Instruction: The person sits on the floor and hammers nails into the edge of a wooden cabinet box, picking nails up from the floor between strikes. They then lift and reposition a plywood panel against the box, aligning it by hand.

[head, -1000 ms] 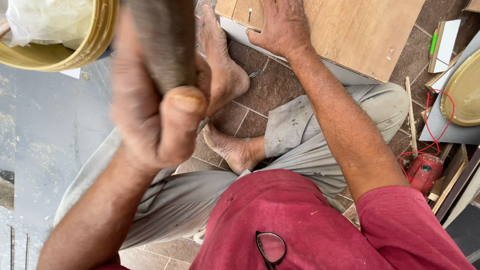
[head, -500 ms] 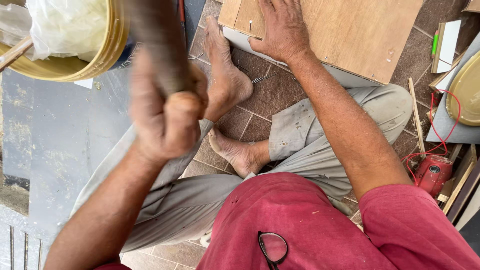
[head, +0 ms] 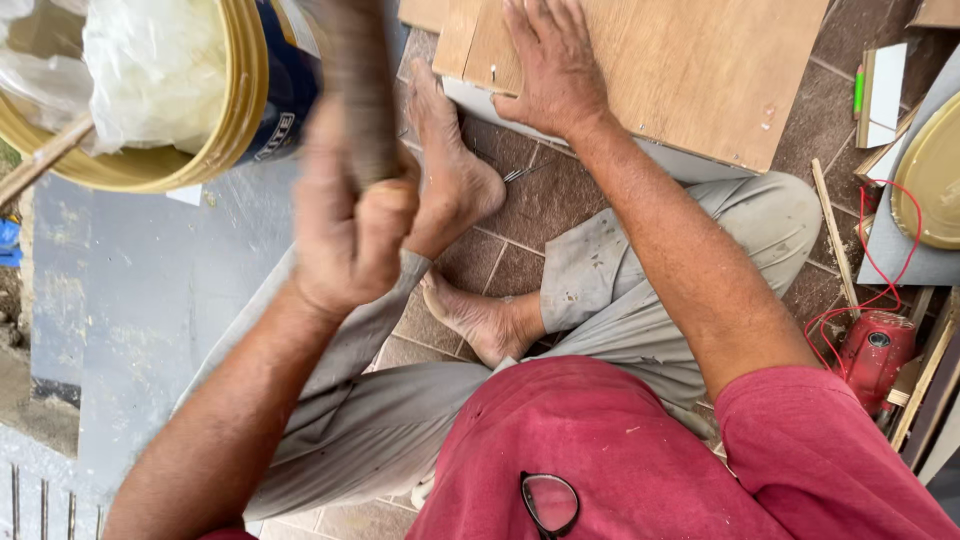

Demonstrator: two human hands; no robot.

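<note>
My left hand (head: 350, 225) is raised in a fist around a thick brown wooden handle (head: 355, 90) that runs up out of the picture; its head is hidden. It hovers above my bare feet (head: 455, 190). My right hand (head: 550, 65) lies flat, fingers spread, on a light brown wooden board (head: 700, 70) resting over a white edge on the tiled floor. A small nail (head: 493, 72) stands in the board just left of that hand.
A yellow-rimmed blue bucket (head: 240, 110) with a white plastic bag and a stick stands at upper left. A red power tool (head: 875, 350) with red cable, wood strips, a yellow lid (head: 935, 180) and a green pen lie at right. Glasses hang from my red shirt.
My left hand with the handle has moved right and away from the camera, toward the board. The right hand has stayed pressed on the board.
</note>
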